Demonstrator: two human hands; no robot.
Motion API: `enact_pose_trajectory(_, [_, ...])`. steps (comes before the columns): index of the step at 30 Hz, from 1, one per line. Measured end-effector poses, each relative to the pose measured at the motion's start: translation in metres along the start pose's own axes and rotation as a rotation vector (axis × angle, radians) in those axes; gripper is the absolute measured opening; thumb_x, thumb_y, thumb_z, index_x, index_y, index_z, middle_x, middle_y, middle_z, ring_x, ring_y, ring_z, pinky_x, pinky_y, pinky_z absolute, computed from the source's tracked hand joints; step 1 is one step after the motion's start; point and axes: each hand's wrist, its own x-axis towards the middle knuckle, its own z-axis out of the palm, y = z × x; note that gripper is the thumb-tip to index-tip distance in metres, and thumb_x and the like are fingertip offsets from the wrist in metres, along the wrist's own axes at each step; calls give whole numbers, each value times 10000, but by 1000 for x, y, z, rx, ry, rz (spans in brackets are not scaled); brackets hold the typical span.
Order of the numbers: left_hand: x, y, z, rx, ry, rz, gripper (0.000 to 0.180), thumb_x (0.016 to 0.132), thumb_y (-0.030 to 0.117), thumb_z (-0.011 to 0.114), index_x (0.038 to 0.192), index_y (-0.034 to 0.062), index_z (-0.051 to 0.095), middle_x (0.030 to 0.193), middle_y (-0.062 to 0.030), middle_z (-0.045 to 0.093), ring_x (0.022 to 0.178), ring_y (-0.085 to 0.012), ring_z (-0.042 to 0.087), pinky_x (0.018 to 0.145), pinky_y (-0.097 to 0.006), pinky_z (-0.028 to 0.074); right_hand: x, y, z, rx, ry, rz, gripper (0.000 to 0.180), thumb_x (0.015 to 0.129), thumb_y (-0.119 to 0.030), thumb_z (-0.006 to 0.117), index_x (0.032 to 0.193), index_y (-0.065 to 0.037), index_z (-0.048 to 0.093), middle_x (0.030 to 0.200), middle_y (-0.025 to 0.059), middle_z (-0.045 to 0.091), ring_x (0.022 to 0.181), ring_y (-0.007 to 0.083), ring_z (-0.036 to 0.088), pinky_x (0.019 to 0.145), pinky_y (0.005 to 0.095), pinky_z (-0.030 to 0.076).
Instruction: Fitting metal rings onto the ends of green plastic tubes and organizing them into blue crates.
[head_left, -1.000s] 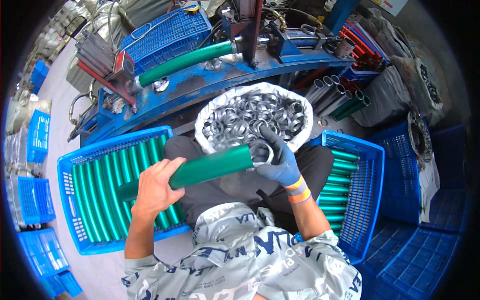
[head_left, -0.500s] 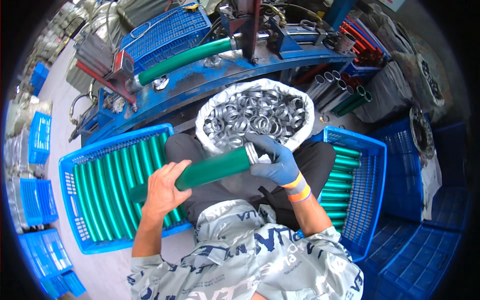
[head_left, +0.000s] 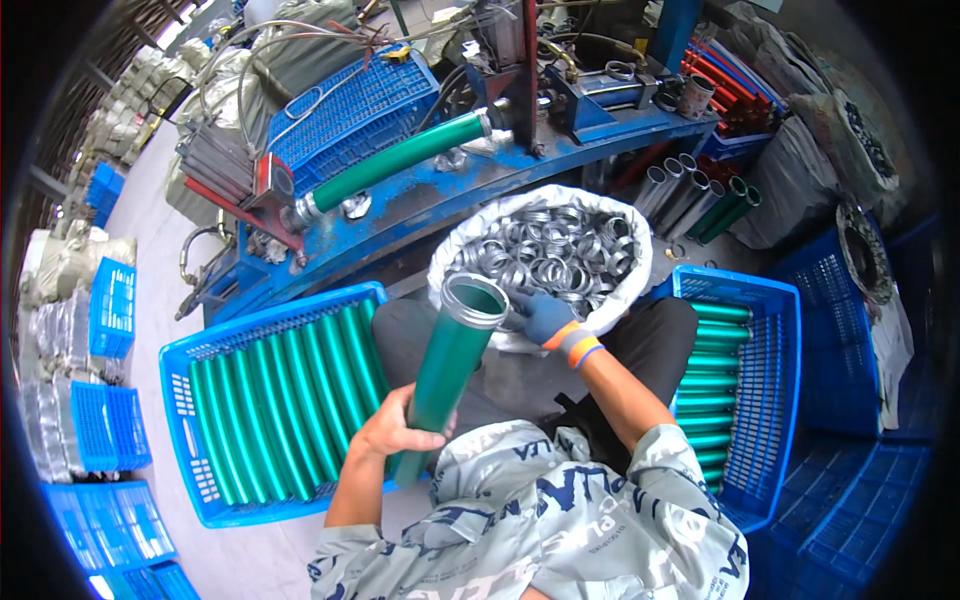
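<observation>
My bare left hand (head_left: 405, 425) is wrapped around the lower part of a green tube (head_left: 442, 365), tilted with its open end up and away from me. A silvery metal ring (head_left: 474, 301) sits around the rim of that end. Beside it on the right, my right hand (head_left: 550, 320), in a blue glove with an orange cuff, reaches to the near side of a white-lined round container (head_left: 640, 262). Loose metal rings (head_left: 550, 250) fill this container. The right fingertips are dark and partly hidden near the rings, so their grip is unclear.
Blue crates of green tubes stand to my left (head_left: 180, 430) and right (head_left: 785, 400). Across the front runs a blue machine bench (head_left: 400, 215) with another green tube (head_left: 400, 160) clamped on it. Metal and green pipes (head_left: 690, 195) lean at the right.
The green tube has swung from lying sideways to pointing up and away, still in my left hand. My right hand has left its end and moved to the rings. The view has shifted slightly.
</observation>
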Motion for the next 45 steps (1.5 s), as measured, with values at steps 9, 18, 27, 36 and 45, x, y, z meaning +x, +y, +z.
enact_pose_trajectory(9, [4, -20, -5, -242, -145, 98, 900, 620, 195, 912, 1436, -25, 605, 1012, -194, 751, 876, -311, 748, 783, -446, 597, 14, 16, 30, -244, -222, -26, 336, 1015, -476, 780, 1249, -258, 881, 1402, 221, 775, 1056, 405, 806, 891, 508, 642])
enact_pose_trajectory(18, [5, -14, -11, -750, 519, 651, 685, 966, 472, 823, 1432, 22, 601, 1137, -145, 714, 1117, -313, 703, 966, -453, 594, -18, -54, -64, 1878, 43, 604, 604, 1097, -506, 752, 1502, -66, 666, 1406, 124, 768, 1206, 360, 791, 903, 432, 670])
enact_pose_trajectory(27, [24, -15, 2, -942, 634, 627, 507, 1083, 516, 753, 1340, 80, 717, 1392, -128, 731, 1344, -306, 679, 1184, -532, 533, -36, -97, -109, 2095, 107, 377, 595, 1124, -497, 699, 1546, -79, 669, 1569, 179, 673, 1385, 485, 692, 1042, 532, 676])
enact_pose_trajectory(36, [27, -19, 8, -987, 650, 624, 527, 1054, 507, 801, 1344, 80, 699, 1410, -133, 740, 1324, -299, 710, 1153, -559, 582, -30, -129, -137, 1869, 123, 283, 1075, 1015, -390, 829, 1847, -158, 188, 1697, 121, 542, 1459, 334, 659, 1086, 506, 666])
enact_pose_trajectory(45, [29, -24, 12, -974, 654, 624, 553, 1055, 502, 804, 1386, 82, 665, 1416, -130, 734, 1336, -295, 703, 1169, -533, 576, -32, -112, -119, 2517, -55, 5, 786, 1152, -389, 561, 1828, -124, 258, 1594, 327, 613, 1430, 515, 659, 1257, 687, 481])
